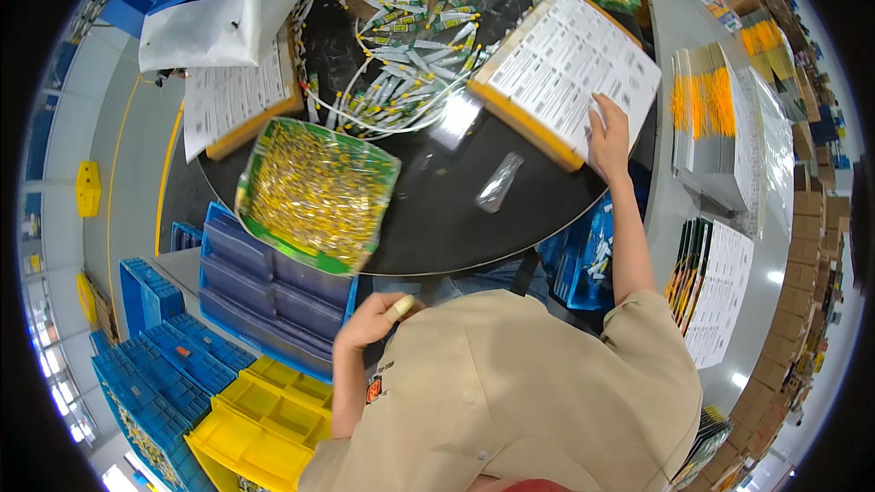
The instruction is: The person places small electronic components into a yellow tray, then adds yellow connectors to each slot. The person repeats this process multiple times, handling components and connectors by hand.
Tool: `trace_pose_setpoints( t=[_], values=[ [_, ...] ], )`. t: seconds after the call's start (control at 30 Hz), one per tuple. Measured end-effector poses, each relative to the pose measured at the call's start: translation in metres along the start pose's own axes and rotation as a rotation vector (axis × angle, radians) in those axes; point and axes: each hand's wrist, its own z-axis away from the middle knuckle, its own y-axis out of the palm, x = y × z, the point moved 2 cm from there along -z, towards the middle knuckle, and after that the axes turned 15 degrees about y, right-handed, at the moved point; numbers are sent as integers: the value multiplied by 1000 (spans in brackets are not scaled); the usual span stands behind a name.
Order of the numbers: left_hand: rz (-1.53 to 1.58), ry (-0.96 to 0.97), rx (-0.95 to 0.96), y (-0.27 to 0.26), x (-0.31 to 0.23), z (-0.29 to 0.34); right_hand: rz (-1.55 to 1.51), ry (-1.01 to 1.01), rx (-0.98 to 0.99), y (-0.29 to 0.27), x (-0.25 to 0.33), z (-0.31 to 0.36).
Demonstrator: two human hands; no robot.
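Note:
My right hand (611,132) lies on the near right edge of a stack of printed white sheets (570,73), fingers stretched and apart. The stack rests on a yellow-edged board on the round black table (437,210). My left hand (372,319) is off the table, close to my body, its fingers curled; a pale yellow cover wraps one fingertip. No object shows in it. Nearest to it is a green-edged tray (314,196) full of small yellow and clear pieces. Small green-and-white tubes (410,55) are heaped on the far part of the table, with a white cable loop around them.
A small clear plastic piece (499,182) lies on the table. A second printed stack (237,96) is at the left. Blue crates (273,282) and yellow crates (255,428) stand lower left. The grey bench (729,191) at right holds stacked cards.

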Motion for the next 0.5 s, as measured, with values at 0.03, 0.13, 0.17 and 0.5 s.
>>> trace_pose_setpoints(
  t=[0.03, 0.13, 0.17, 0.5],
  values=[
    [93, -42, -104, 8, 23, -3, 106, 5, 51, 12, -2, -8],
    [717, -8, -779, 20, 82, -23, 368, -58, 153, 41, 11, -10],
    [876, 154, -962, 12, 95, -36, 336, -141, 157, 46, 20, -7],
    [503, 229, -1514, -239, 134, 12, 248, -296, 386, 70, 131, 49]
  ],
)
